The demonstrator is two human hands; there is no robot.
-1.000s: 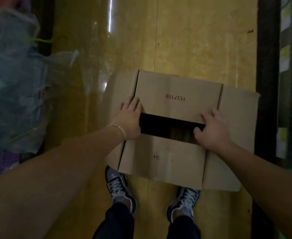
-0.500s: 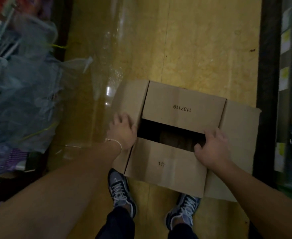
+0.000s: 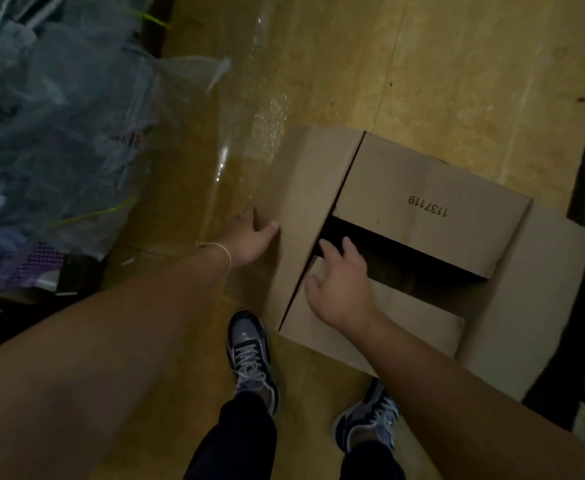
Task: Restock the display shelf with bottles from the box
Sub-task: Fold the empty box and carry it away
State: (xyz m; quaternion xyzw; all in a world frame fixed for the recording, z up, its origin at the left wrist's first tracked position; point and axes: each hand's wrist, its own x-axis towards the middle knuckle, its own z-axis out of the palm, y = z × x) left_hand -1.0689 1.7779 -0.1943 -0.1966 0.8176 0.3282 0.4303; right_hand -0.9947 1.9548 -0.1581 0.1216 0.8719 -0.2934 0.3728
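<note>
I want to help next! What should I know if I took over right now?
Left hand: at the outer edge of the left flap, thumb on top; I cannot tell whether it grips.
Right hand: open, flat on the near flap, fingertips at the dark gap.
Box: on the floor, flaps partly open, inside too dark to see.
Done: no bottles out yet.
Left: spread the flaps, lift bottles out, shelve them.
</note>
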